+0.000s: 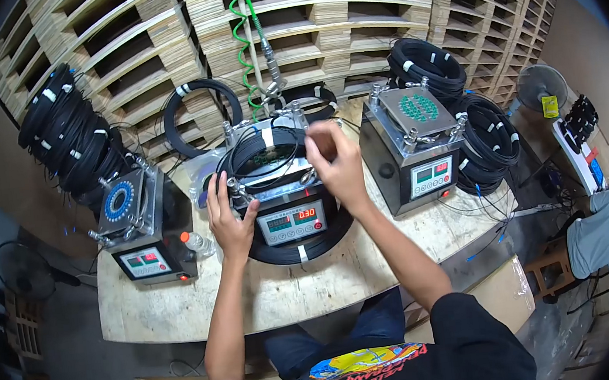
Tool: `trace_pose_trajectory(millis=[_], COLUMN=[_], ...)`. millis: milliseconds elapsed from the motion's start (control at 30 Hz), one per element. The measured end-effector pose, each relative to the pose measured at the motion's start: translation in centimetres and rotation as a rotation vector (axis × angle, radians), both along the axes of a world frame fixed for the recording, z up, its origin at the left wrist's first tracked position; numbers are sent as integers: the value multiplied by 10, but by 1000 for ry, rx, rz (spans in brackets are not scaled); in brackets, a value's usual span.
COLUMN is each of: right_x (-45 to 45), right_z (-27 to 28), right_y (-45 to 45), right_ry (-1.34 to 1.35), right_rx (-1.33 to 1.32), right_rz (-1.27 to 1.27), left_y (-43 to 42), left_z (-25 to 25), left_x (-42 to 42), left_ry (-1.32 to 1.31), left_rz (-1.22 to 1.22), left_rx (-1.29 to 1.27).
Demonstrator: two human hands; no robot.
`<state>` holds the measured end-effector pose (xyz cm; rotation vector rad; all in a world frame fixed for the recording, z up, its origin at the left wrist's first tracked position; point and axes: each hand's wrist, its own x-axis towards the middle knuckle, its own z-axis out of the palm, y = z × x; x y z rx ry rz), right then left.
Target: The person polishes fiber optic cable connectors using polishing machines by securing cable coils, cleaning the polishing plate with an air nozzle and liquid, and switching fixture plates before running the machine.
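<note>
A coil of black cable (pixel 245 152) with a white tape band lies over the top of the middle polishing-type machine (pixel 293 222), whose red display reads 0.30. At the coil's left side, my left hand (pixel 231 224) has its fingers over the cable edge, with the thumb apart on the near side. My right hand (pixel 337 158) is raised at the coil's right side, thumb and fingers drawn together in a pinch. Whatever lies between those fingertips is too small to make out. Another black cable coil (pixel 304 253) rings the machine's base.
Similar machines stand left (pixel 129 227) and right (pixel 415 152). Stacked cable coils (pixel 73 140) are at far left, more coils (pixel 489 141) at right. A clear bottle with an orange cap (pixel 197 243) stands beside the left machine. A green coiled air hose (pixel 243 41) hangs before wooden pallets (pixel 287 25).
</note>
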<state>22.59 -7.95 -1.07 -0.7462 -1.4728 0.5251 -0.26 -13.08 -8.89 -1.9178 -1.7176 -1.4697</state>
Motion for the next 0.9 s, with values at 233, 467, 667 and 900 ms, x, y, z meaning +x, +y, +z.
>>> trace_pose_trajectory(millis=[233,467,667,900], right_x=[-20,-69,-74,-67], right_z=[47,40,36,46], right_y=[159,201,204,195], right_ry=[-825,-1388,-1553,-1675], right_rx=[-94,-335,-354,16], right_rz=[303,451,349,393], left_y=[1,2,1,3], left_z=[-1,-2,-1,-5], left_x=[0,-1,-2,-5], left_ry=[-21,3,19,14], left_rz=[-9,-5,11,5], left_rx=[-11,3,3,-5])
